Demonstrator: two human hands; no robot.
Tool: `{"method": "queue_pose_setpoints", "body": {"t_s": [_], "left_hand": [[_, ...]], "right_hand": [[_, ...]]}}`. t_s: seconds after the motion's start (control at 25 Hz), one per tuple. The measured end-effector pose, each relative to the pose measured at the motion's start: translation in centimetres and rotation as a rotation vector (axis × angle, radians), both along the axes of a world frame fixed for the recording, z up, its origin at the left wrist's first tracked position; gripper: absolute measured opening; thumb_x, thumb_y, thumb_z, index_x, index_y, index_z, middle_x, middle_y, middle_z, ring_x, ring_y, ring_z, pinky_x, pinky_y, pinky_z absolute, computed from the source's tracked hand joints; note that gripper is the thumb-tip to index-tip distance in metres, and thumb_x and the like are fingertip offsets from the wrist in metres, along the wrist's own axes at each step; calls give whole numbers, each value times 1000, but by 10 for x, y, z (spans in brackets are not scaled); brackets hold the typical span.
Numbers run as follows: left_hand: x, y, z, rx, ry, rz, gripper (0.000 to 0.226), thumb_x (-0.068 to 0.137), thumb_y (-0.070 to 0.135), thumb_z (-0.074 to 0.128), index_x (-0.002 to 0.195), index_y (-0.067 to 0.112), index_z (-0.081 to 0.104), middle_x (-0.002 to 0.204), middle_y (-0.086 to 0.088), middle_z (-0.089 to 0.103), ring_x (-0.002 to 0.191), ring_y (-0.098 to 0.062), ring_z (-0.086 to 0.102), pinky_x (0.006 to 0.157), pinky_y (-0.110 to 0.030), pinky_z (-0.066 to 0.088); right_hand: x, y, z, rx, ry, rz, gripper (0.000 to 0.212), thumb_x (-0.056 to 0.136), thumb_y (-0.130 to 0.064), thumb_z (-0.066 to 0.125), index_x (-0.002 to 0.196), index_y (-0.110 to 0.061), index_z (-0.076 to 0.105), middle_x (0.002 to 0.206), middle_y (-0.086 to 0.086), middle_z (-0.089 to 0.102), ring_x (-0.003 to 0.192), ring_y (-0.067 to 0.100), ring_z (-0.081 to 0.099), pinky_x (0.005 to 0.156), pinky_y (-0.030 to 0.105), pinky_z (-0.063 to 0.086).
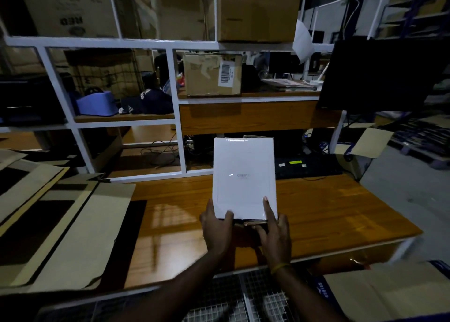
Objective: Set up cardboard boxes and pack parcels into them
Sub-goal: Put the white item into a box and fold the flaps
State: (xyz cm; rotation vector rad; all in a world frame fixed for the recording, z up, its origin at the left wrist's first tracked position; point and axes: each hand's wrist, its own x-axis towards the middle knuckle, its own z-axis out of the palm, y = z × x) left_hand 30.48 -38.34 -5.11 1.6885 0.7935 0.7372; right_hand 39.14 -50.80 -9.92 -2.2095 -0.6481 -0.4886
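white parcel point(244, 178) reads "crest" faintly — top-shelf cardboard box point(65, 7) shows mirrored "red"; barcode label point(226, 74) digits unreadable.

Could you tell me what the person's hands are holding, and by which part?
Both hands grip the flat white rectangular box by its near edge: left hand at the near left corner, right hand at the near right corner.

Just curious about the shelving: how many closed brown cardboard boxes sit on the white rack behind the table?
4, maybe more hidden. Three boxes line the top shelf: left, middle, right. A smaller labelled box sits on the middle shelf below.
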Motion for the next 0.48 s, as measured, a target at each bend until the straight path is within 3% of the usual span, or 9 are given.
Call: {"method": "queue_pose_setpoints", "body": {"t_s": [0.12, 0.28, 0.4, 0.48], "left_hand": [[5, 2, 9, 87, 20, -20, 63, 93, 23, 64, 149, 25, 37, 131, -7, 44, 88, 3, 41, 71, -17, 41], [5, -2, 32, 207, 14, 12, 75, 89, 30, 69, 153, 25, 29, 132, -11, 38, 104, -18, 45, 83, -30, 46], [6, -2, 38, 237, 12, 34, 74, 90, 38, 69, 153, 26, 32, 136, -12, 38, 121, -32, 46, 95, -40, 47], [4, 0, 34, 244, -5, 40, 71, 90, 41, 69, 151, 27, 36, 139, -10, 39, 127, -31, 43, 96, -37, 45]], "right_hand": [[4, 4, 14, 51, -59, -44, 96, 82, -20, 78, 151, -52, 21, 104, 8, 49, 88, 25, 50, 69, 43, 53], [12, 10, 36, 60, -162, -123, 70, 83, -31, 77, 145, -40, 44, 102, 10, 55, 90, 31, 54, 67, 40, 50], [15, 13, 48, 34, -149, -140, 59, 86, -41, 69, 140, -41, 46, 106, 10, 57, 95, 29, 55, 67, 40, 52], [13, 14, 51, 25, -134, -136, 57, 88, -43, 68, 140, -41, 46, 108, 9, 56, 97, 28, 54, 69, 38, 51]]}}
